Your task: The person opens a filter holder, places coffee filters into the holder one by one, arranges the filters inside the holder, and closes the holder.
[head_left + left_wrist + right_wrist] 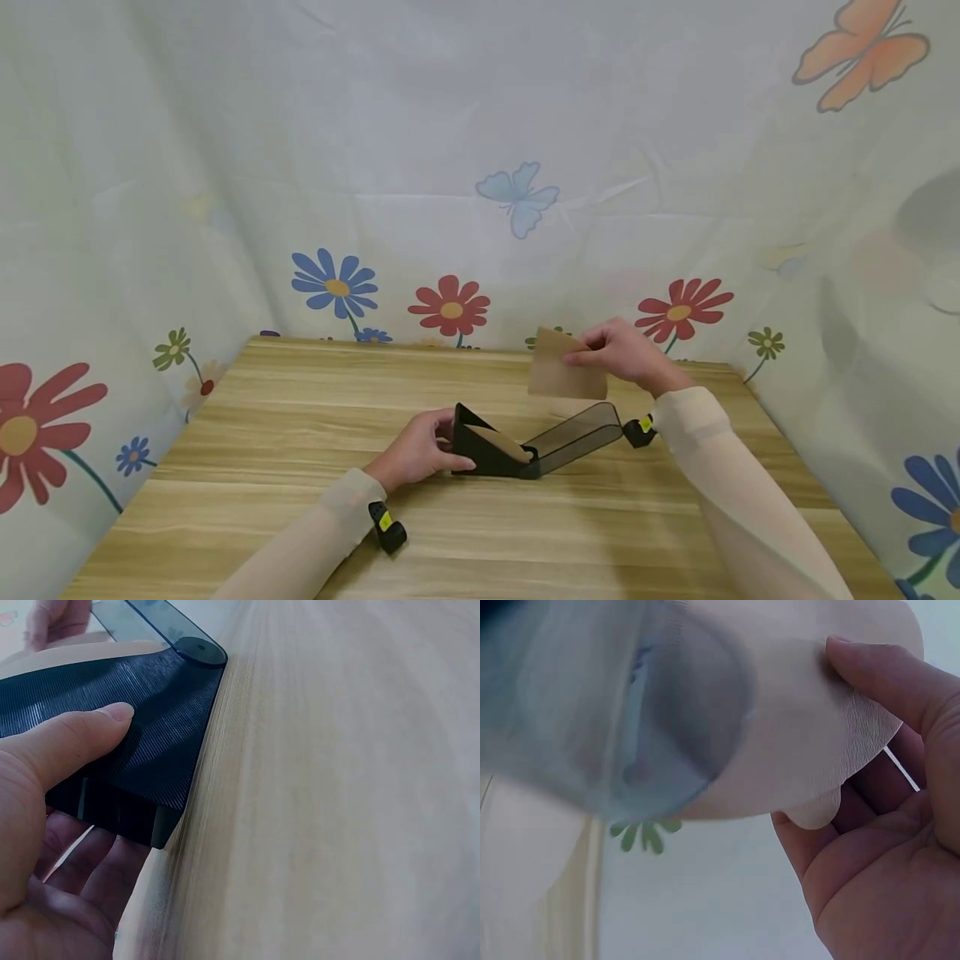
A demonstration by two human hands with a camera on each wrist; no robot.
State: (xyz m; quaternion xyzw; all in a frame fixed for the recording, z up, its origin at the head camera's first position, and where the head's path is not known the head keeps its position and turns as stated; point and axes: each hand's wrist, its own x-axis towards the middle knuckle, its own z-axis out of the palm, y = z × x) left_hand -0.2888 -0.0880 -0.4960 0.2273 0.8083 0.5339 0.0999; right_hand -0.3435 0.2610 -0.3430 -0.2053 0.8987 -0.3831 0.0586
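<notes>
My left hand point(420, 450) grips the black filter holder point(487, 458) at its left end; in the left wrist view the thumb lies on its ribbed side point(150, 742) and the fingers curl beneath. The holder's smoky clear lid point(573, 437) is swung out to the right. Tan paper point(495, 440) shows inside the box. Above the lid, my right hand point(626, 354) pinches a tan paper coffee filter point(558, 367) by its right edge. Its crimped edge and small tab point(815, 810) appear in the right wrist view, where the blurred lid point(682, 712) covers part of it.
Behind the lid, a pale paper piece point(564, 407) lies on the wooden table point(337, 392). A white curtain point(390, 167) printed with flowers and butterflies hangs along the table's back and sides. Each wrist carries a small black camera point(388, 529).
</notes>
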